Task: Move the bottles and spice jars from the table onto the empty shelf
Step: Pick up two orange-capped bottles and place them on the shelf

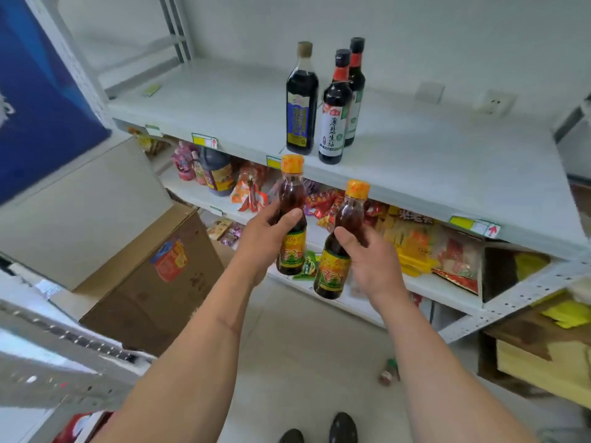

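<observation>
Just below the middle of the frame, two hands each hold a small amber bottle with an orange cap. The left hand (262, 241) has its fingers and thumb curled round the left amber bottle (291, 215), which stands nearly upright; the right hand (372, 263) grips the right amber bottle (340, 244) the same way, tilted slightly so its cap leans to the right. Both bottles are raised in front of the edge of the pale shelf (431, 161) — not touching it, as far as the view shows.

On that shelf, in the upper middle of the frame, three tall dark bottles stand upright close together: a blue-labelled bottle (301, 100) on the left, a white-labelled bottle (335, 113) just beside it to the right, and a third dark bottle (355, 87) behind that one.

Under the shelf, a lower shelf (425, 286) carries bright snack packets. A cardboard box (153, 276) sits at the left of the frame — its printing is too blurred to read.
</observation>
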